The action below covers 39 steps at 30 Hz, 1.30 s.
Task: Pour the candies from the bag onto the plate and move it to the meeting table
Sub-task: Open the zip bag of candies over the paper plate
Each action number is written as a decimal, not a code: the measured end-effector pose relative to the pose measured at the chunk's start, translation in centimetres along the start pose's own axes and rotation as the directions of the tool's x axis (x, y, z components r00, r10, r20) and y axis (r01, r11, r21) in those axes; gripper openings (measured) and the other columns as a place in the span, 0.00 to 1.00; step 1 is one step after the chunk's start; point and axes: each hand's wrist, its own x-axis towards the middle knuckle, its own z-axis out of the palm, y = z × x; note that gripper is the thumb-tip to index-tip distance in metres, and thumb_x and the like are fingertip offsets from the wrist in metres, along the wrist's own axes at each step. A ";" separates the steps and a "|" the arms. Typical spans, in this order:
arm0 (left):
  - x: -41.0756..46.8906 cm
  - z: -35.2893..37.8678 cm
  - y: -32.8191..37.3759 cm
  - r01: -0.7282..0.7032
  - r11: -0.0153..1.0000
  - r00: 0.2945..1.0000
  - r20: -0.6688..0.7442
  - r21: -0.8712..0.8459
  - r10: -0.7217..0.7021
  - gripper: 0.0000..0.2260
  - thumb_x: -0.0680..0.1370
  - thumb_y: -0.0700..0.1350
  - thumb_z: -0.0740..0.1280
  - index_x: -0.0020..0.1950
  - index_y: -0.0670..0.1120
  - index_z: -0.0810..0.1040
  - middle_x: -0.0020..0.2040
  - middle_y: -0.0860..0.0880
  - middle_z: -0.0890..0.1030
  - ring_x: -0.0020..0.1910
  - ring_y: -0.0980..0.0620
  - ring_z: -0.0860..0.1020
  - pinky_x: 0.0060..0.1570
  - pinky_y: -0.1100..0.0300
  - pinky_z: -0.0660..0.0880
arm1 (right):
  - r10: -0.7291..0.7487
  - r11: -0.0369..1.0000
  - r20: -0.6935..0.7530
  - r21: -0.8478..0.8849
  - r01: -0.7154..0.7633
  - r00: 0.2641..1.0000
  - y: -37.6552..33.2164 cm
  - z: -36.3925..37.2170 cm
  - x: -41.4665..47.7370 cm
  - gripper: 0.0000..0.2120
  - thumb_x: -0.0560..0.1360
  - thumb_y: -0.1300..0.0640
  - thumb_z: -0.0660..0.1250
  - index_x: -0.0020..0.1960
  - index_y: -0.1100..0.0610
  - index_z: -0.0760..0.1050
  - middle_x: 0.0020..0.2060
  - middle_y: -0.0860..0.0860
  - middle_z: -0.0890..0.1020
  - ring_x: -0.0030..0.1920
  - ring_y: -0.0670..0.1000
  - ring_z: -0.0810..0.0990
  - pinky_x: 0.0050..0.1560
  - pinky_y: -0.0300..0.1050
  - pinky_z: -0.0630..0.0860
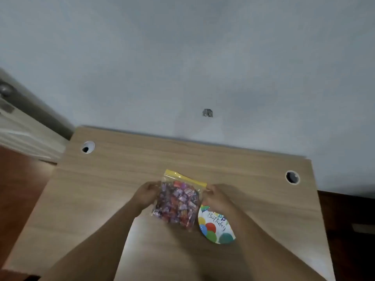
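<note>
- A clear zip bag [178, 201] filled with wrapped candies [177, 203] in purple, red and pink is held just above the desk [101, 179], near its middle.
- The bag's yellow zip strip [185, 177] is seen along the far edge, and appears to be closed, though the blur leaves this uncertain.
- The left hand [147, 194] is closed on the bag's left edge, near the top.
- The right hand [217, 194] is closed on the bag's right edge, just below the end of the yellow strip.
- A paper plate [215, 228] printed with coloured balloons and the words "Happy Birthday" is seen lying flat on the desk, just to the right of the bag and partly covered by the right forearm.
- The lower right corner of the bag is placed close to the plate's left rim; whether the two touch cannot be told.
- No candies are seen on the plate.
- Two round cable holes are set into the desk, one at the far left [87, 147] and one at the far right [292, 177].
- The desk is placed against a pale wall [182, 57].
</note>
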 end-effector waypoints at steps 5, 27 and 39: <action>1.4 1.3 -0.9 0.113 0.984 0.989 -0.083 -0.135 -0.125 0.11 0.82 0.47 0.71 0.63 0.47 0.84 0.53 0.47 0.86 0.49 0.49 0.83 0.43 0.58 0.77 | 0.079 0.977 -0.022 0.200 -0.073 0.997 -0.6 1.3 0.0 0.26 0.86 0.53 0.63 0.81 0.59 0.63 0.66 0.59 0.82 0.61 0.59 0.87 0.52 0.53 0.85; -6.1 0.8 -1.3 -0.328 0.944 0.944 -0.050 -0.033 0.326 0.11 0.86 0.42 0.65 0.44 0.42 0.78 0.36 0.57 0.80 0.36 0.61 0.77 0.41 0.64 0.79 | -0.561 0.717 -0.101 -0.554 0.423 0.821 -1.0 -0.6 -7.3 0.24 0.81 0.39 0.65 0.74 0.45 0.75 0.71 0.47 0.77 0.73 0.53 0.73 0.74 0.57 0.71; -13.2 1.2 -1.7 -0.445 0.895 0.893 -0.062 0.011 0.445 0.08 0.85 0.35 0.64 0.47 0.35 0.79 0.30 0.56 0.82 0.29 0.62 0.79 0.34 0.70 0.75 | -0.609 0.635 0.055 -0.564 0.528 0.791 -1.6 2.3 -14.0 0.07 0.80 0.53 0.73 0.56 0.51 0.88 0.46 0.42 0.89 0.46 0.41 0.84 0.54 0.42 0.80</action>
